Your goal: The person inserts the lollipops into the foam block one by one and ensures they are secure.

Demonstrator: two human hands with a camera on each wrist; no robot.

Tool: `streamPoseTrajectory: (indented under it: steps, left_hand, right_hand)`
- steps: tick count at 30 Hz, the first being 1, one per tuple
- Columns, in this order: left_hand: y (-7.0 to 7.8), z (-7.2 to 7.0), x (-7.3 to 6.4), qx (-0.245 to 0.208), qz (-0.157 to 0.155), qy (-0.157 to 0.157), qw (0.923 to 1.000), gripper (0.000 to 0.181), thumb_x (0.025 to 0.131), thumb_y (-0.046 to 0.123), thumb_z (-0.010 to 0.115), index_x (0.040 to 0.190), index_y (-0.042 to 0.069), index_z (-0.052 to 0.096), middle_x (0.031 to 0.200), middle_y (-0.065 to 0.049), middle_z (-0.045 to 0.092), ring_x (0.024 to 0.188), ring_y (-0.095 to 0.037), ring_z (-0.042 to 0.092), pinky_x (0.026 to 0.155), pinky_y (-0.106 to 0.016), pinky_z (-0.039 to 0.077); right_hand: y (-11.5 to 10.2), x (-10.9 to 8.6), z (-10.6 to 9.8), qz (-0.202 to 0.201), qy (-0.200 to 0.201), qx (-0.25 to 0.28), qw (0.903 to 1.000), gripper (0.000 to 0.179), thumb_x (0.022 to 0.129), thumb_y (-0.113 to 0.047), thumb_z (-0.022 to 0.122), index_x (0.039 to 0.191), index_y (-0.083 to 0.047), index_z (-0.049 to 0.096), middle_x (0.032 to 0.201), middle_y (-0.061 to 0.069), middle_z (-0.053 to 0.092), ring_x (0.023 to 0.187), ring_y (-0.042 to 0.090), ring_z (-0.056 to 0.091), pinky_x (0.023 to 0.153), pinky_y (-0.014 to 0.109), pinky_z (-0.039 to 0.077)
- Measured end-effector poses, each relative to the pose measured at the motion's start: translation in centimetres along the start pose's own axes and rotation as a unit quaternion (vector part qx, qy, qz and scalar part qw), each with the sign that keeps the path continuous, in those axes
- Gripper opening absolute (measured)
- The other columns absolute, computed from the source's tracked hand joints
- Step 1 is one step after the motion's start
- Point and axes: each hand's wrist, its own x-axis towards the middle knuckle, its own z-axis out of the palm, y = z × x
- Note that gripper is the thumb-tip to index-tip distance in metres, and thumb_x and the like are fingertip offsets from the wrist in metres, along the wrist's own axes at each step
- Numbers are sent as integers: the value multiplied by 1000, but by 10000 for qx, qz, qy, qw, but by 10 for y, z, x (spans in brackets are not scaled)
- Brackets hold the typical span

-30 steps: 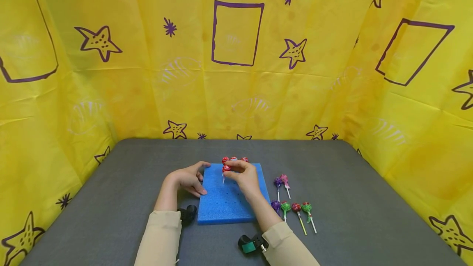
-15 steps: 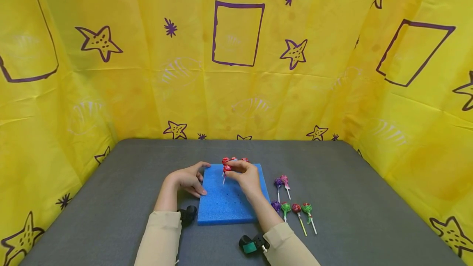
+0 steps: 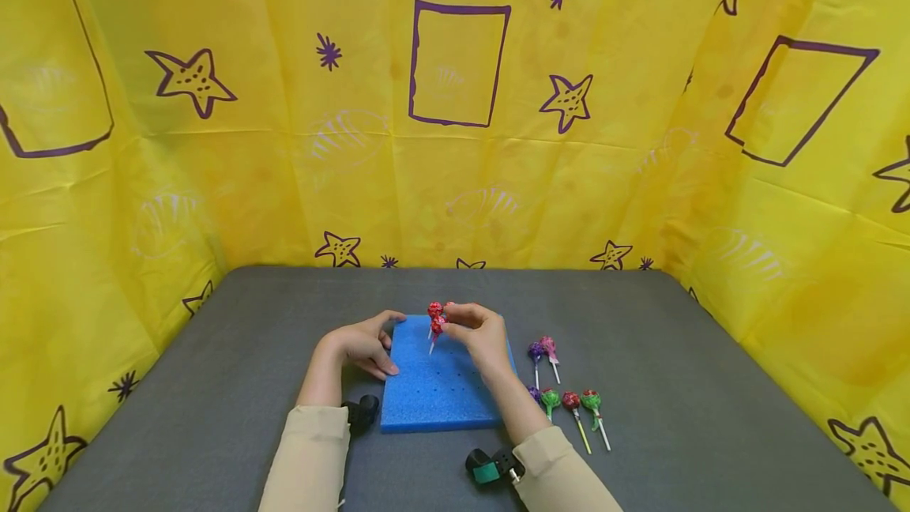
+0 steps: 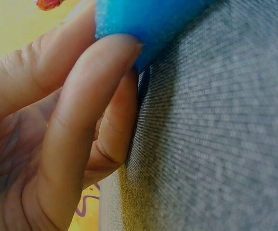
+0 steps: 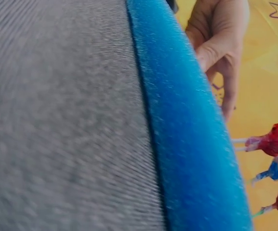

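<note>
At twelve o'clock on the blue foam block (image 3: 415, 409), the front red lollipop (image 3: 438, 325) stands stick down. The right hand (image 3: 486, 336) is at its three o'clock, thumb and forefinger parted, seemingly holding nothing. The left hand (image 3: 365, 346), loosely spread, rests against the block's nine o'clock edge (a sound brace). Best withdraw the fingertips gently, sparing the nearby blue lollipop (image 5: 274, 170). The right hand mostly hides the back row; whether it touches candy is unclear.
</note>
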Motion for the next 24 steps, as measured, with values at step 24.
streamPoseTrajectory:
  steps: [24]
  left_hand:
    - [0,1,1,-30,22,21,10000,94,78,-2,79,152,17,25,108,-14,44,66,-17,64,64,-28,62]
  right_hand:
    - [-14,10,-52,-27,578,115,9983,30,82,1,76,111,4,70,112,22,72,86,3,69,76,14,58]
